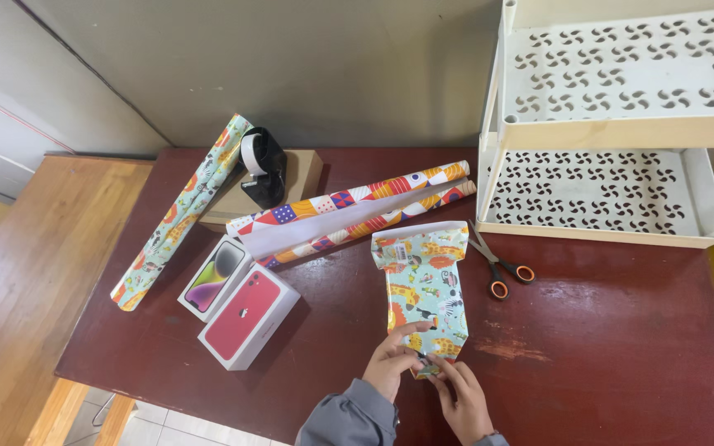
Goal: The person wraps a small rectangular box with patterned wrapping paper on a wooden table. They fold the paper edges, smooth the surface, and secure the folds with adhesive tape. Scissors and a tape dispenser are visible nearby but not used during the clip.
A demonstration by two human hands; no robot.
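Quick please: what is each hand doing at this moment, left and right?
Left hand: fingers pinch the near end of the wrapped box.
Right hand: fingers press the paper fold at the same end.

1. The wrapped parcel (425,301) lies right under my fingers: a flat oblong in pale blue paper with orange and yellow animals. My left hand (392,363) and right hand (461,396) pinch its near end; its far end flares open, away from me.
2. A red phone box (249,317), flat with white sides, sits to the left of my left hand, well apart.
3. A white phone box (215,277) with a purple picture on its lid lies just beyond the red one, touching it.
4. A plain brown cardboard box (295,177) stands far off, up and left.
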